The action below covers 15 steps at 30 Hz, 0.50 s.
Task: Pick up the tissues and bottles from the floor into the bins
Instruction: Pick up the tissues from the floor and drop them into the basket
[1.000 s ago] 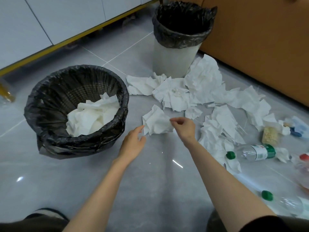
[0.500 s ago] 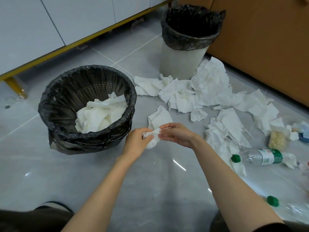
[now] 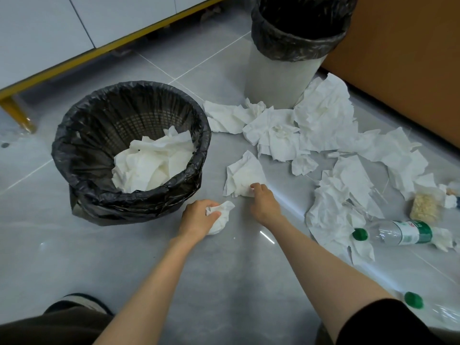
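Glossy grey tiled floor (image 3: 224, 282) — white cabinets (image 3: 37, 33) behind
Left hand (image 3: 196, 220) grips crumpled white tissue wad (image 3: 221, 217) — right hand (image 3: 263, 205) pinches flatter white tissue (image 3: 242, 175).

You are looking down under soft, even indoor light that is bleaching the tissues (image 3: 323, 120) almost flat white. The glossy floor (image 3: 236, 282) is throwing back one small bright streak and a pale band of glare. Faint shadows are gathering beneath the black basket (image 3: 129, 210). The wide lens is bowing the edges, and the corner bottle (image 3: 433, 308) is blurring.
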Tool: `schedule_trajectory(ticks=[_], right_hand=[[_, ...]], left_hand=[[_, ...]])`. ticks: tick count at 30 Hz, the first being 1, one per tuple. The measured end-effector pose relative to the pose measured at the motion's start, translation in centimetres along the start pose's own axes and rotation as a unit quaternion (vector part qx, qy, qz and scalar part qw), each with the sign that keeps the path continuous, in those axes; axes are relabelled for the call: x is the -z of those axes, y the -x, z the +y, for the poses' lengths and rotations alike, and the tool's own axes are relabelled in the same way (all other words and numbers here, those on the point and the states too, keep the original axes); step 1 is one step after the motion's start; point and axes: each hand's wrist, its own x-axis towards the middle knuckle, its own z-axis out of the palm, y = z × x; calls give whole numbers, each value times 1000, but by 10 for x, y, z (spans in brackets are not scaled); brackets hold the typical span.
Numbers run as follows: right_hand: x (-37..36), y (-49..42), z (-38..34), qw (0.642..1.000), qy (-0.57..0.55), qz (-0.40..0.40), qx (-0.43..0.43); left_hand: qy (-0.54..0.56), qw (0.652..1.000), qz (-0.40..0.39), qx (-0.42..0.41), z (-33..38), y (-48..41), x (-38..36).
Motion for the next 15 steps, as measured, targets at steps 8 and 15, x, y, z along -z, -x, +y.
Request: schedule_trajectory(ticks=[8, 15], right_hand=[[-10, 23, 22, 997, 68, 13, -39], [2, 29, 20, 998, 5, -30, -54]], left_hand=[[-17, 1000, -21, 5, 0, 5, -2], [-32, 999, -21, 7, 1, 9, 3]])
